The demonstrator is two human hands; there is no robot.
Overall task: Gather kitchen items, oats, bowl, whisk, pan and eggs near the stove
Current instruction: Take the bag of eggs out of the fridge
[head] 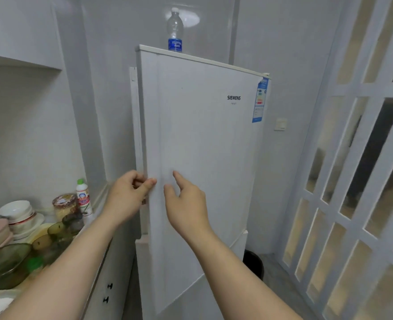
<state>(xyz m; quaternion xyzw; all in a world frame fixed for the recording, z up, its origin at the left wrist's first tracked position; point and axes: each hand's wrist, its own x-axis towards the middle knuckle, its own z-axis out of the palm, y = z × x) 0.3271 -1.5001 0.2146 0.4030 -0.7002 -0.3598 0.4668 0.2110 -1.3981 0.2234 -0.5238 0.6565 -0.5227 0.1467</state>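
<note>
**At the fridge, both hands on the door side**

Head view.
- The fridge interior is hidden behind the white fridge door [202, 135]. Cannot tell whether the door is cracked open.
- Both forearms are cut off by the bottom edge of the frame.
- Left hand [130, 190]: fingers are curled round the door's left edge, with the thumb laid on its front face.
- Right hand [186, 204]: just right of the left hand, with loose, spread fingers and the forefinger lifted toward the door face. Contact with the door is unclear.
- Stacked white bowls [17, 213] sit on the counter [91, 229], well left of and below the left hand.
- Nearer that hand are a lidded jar [65, 205], contents blurred, and a green-capped white bottle [83, 197].
- Greenish glassware [3, 262] lies under the left forearm, partly covered by it.
- A water bottle [175, 31] stands on the fridge top, high above both hands.
- A dark bin [253, 262] sits low to the right of the right forearm, half hidden by the fridge.
</note>
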